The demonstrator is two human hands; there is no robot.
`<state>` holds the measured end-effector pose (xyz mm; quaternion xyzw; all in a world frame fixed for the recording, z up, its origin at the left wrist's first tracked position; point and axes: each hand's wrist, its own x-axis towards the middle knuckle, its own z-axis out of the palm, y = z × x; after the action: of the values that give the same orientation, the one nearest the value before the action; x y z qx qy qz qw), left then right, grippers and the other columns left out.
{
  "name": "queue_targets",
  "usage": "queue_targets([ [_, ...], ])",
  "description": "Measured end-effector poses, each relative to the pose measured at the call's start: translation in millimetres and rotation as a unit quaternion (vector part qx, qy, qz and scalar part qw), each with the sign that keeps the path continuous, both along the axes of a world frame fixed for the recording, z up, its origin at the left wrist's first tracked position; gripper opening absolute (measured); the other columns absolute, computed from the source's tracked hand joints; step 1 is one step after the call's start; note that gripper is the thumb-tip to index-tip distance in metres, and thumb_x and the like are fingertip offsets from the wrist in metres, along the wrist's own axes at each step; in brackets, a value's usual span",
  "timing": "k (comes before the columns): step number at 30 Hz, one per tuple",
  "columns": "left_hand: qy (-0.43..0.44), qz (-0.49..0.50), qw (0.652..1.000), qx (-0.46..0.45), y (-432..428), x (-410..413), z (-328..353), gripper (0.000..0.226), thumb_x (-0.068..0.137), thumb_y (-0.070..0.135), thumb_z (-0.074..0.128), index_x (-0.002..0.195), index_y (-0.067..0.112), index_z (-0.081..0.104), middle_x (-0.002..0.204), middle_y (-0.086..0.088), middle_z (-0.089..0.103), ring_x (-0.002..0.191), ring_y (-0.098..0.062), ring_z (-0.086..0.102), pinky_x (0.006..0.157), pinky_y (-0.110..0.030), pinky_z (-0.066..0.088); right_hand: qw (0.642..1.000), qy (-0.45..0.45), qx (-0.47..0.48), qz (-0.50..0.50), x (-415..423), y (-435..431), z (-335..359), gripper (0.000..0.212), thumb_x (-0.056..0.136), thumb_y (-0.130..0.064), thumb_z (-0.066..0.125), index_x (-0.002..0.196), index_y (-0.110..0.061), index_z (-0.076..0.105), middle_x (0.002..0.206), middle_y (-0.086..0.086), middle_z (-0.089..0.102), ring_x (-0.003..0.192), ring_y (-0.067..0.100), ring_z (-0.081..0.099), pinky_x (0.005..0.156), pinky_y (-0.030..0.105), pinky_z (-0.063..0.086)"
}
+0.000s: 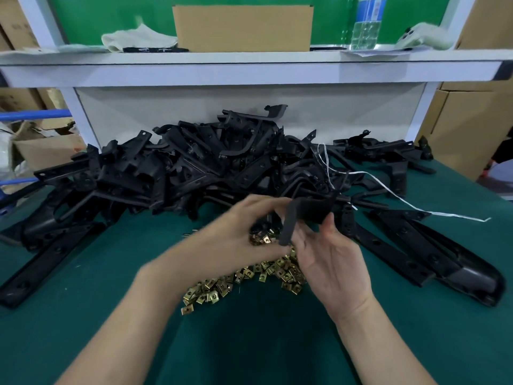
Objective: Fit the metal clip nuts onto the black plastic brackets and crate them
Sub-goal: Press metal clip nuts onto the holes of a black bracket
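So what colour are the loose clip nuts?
The clip nuts are brassy gold, clearest in the head view.

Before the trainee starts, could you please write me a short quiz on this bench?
1. True or false: the nuts lie in a crate.
2. What stands on the shelf above the bracket pile? A) a box B) a drill C) a bucket
3. Fill in: the right hand holds a black ____.
Key: 1 false, they lie loose on the mat; 2 A; 3 bracket.
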<state>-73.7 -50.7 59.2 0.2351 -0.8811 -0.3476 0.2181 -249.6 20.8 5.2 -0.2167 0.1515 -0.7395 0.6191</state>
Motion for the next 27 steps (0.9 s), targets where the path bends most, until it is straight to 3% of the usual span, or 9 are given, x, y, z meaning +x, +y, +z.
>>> queue_targets([
  [2,0.046,0.017,0.998,-0.035,11,-20,-10,0.040,0.091,0.055,0.066,0.117,0.070,0.040,0.132,0.021,0.050,0.127,0.001,0.049,0.107,-0.030,0.044,1.000,0.006,-0.007,-0.001,2,1,-2,0.046,0.104,-0.028,0.041,0.142,-0.005,0.052,0.133,0.018,0.061,0.122,0.026,0.062,0.104,0.038,0.050],
  [4,0.112,0.067,0.990,-0.060,18,-33,-15,0.023,0.097,0.052,0.054,0.116,0.059,0.044,0.130,0.013,0.051,0.125,-0.009,0.051,0.104,-0.038,0.047,1.000,0.025,-0.005,0.000,3,1,-2,0.042,0.104,-0.033,0.040,0.129,-0.010,0.065,0.124,0.011,0.067,0.115,0.023,0.064,0.097,0.034,0.053],
  [6,0.135,0.124,0.977,-0.112,20,-36,-17,0.026,0.101,0.048,0.046,0.124,0.038,0.051,0.125,0.010,0.055,0.120,-0.014,0.054,0.100,-0.041,0.048,0.994,0.108,0.027,-0.018,5,-2,-1,0.043,0.104,-0.039,0.041,0.125,-0.015,0.068,0.125,0.007,0.069,0.121,0.025,0.060,0.096,0.033,0.052],
  [10,0.050,0.194,0.905,-0.377,11,-29,-14,0.026,0.091,0.011,0.072,0.115,0.013,0.063,0.113,0.000,0.068,0.104,-0.026,0.065,0.091,-0.035,0.045,0.953,0.270,0.060,-0.123,10,-7,-5,0.056,0.085,-0.043,0.078,0.133,-0.024,0.055,0.131,0.006,0.065,0.125,0.025,0.060,0.103,0.044,0.049],
  [13,-0.008,0.188,0.872,-0.452,4,-22,-16,0.032,0.083,0.002,0.077,0.113,0.007,0.068,0.119,-0.005,0.068,0.108,-0.028,0.066,0.090,-0.038,0.048,0.917,0.330,0.025,-0.223,2,-7,-6,0.060,0.086,-0.018,0.076,0.139,-0.031,0.051,0.127,0.002,0.065,0.116,0.013,0.064,0.098,0.035,0.053],
  [15,-0.007,0.161,0.876,-0.454,2,-19,-21,0.034,0.085,0.001,0.071,0.118,0.007,0.067,0.124,-0.007,0.065,0.113,-0.029,0.063,0.094,-0.040,0.048,0.901,0.350,0.013,-0.257,-4,-8,-3,0.044,0.086,-0.004,0.071,0.126,-0.020,0.061,0.115,0.001,0.071,0.101,0.007,0.067,0.086,0.025,0.055],
  [19,0.036,0.136,0.894,-0.425,-1,-18,-25,0.029,0.089,0.014,0.062,0.117,0.010,0.065,0.127,-0.007,0.061,0.116,-0.024,0.054,0.100,-0.035,0.039,0.904,0.361,0.010,-0.227,-5,-8,-4,0.023,0.083,-0.002,0.071,0.103,-0.010,0.062,0.110,0.002,0.074,0.103,0.016,0.068,0.085,0.030,0.053],
  [23,0.054,0.167,0.950,-0.260,-3,-15,-24,0.051,0.085,0.016,0.071,0.133,0.014,0.055,0.131,0.001,0.055,0.120,-0.016,0.050,0.102,-0.037,0.044,0.931,0.316,-0.001,-0.185,-11,-9,0,0.030,0.076,-0.008,0.064,0.105,-0.010,0.055,0.109,-0.002,0.076,0.100,0.009,0.071,0.078,0.020,0.055],
  [27,0.043,0.169,0.961,-0.214,-4,-9,-26,0.043,0.089,0.020,0.067,0.131,0.024,0.056,0.121,0.009,0.061,0.112,-0.013,0.056,0.094,-0.041,0.050,0.941,0.308,-0.005,-0.143,-9,-9,-2,0.032,0.080,-0.008,0.063,0.111,-0.008,0.054,0.113,-0.002,0.075,0.090,0.009,0.073,0.067,0.020,0.057],
])
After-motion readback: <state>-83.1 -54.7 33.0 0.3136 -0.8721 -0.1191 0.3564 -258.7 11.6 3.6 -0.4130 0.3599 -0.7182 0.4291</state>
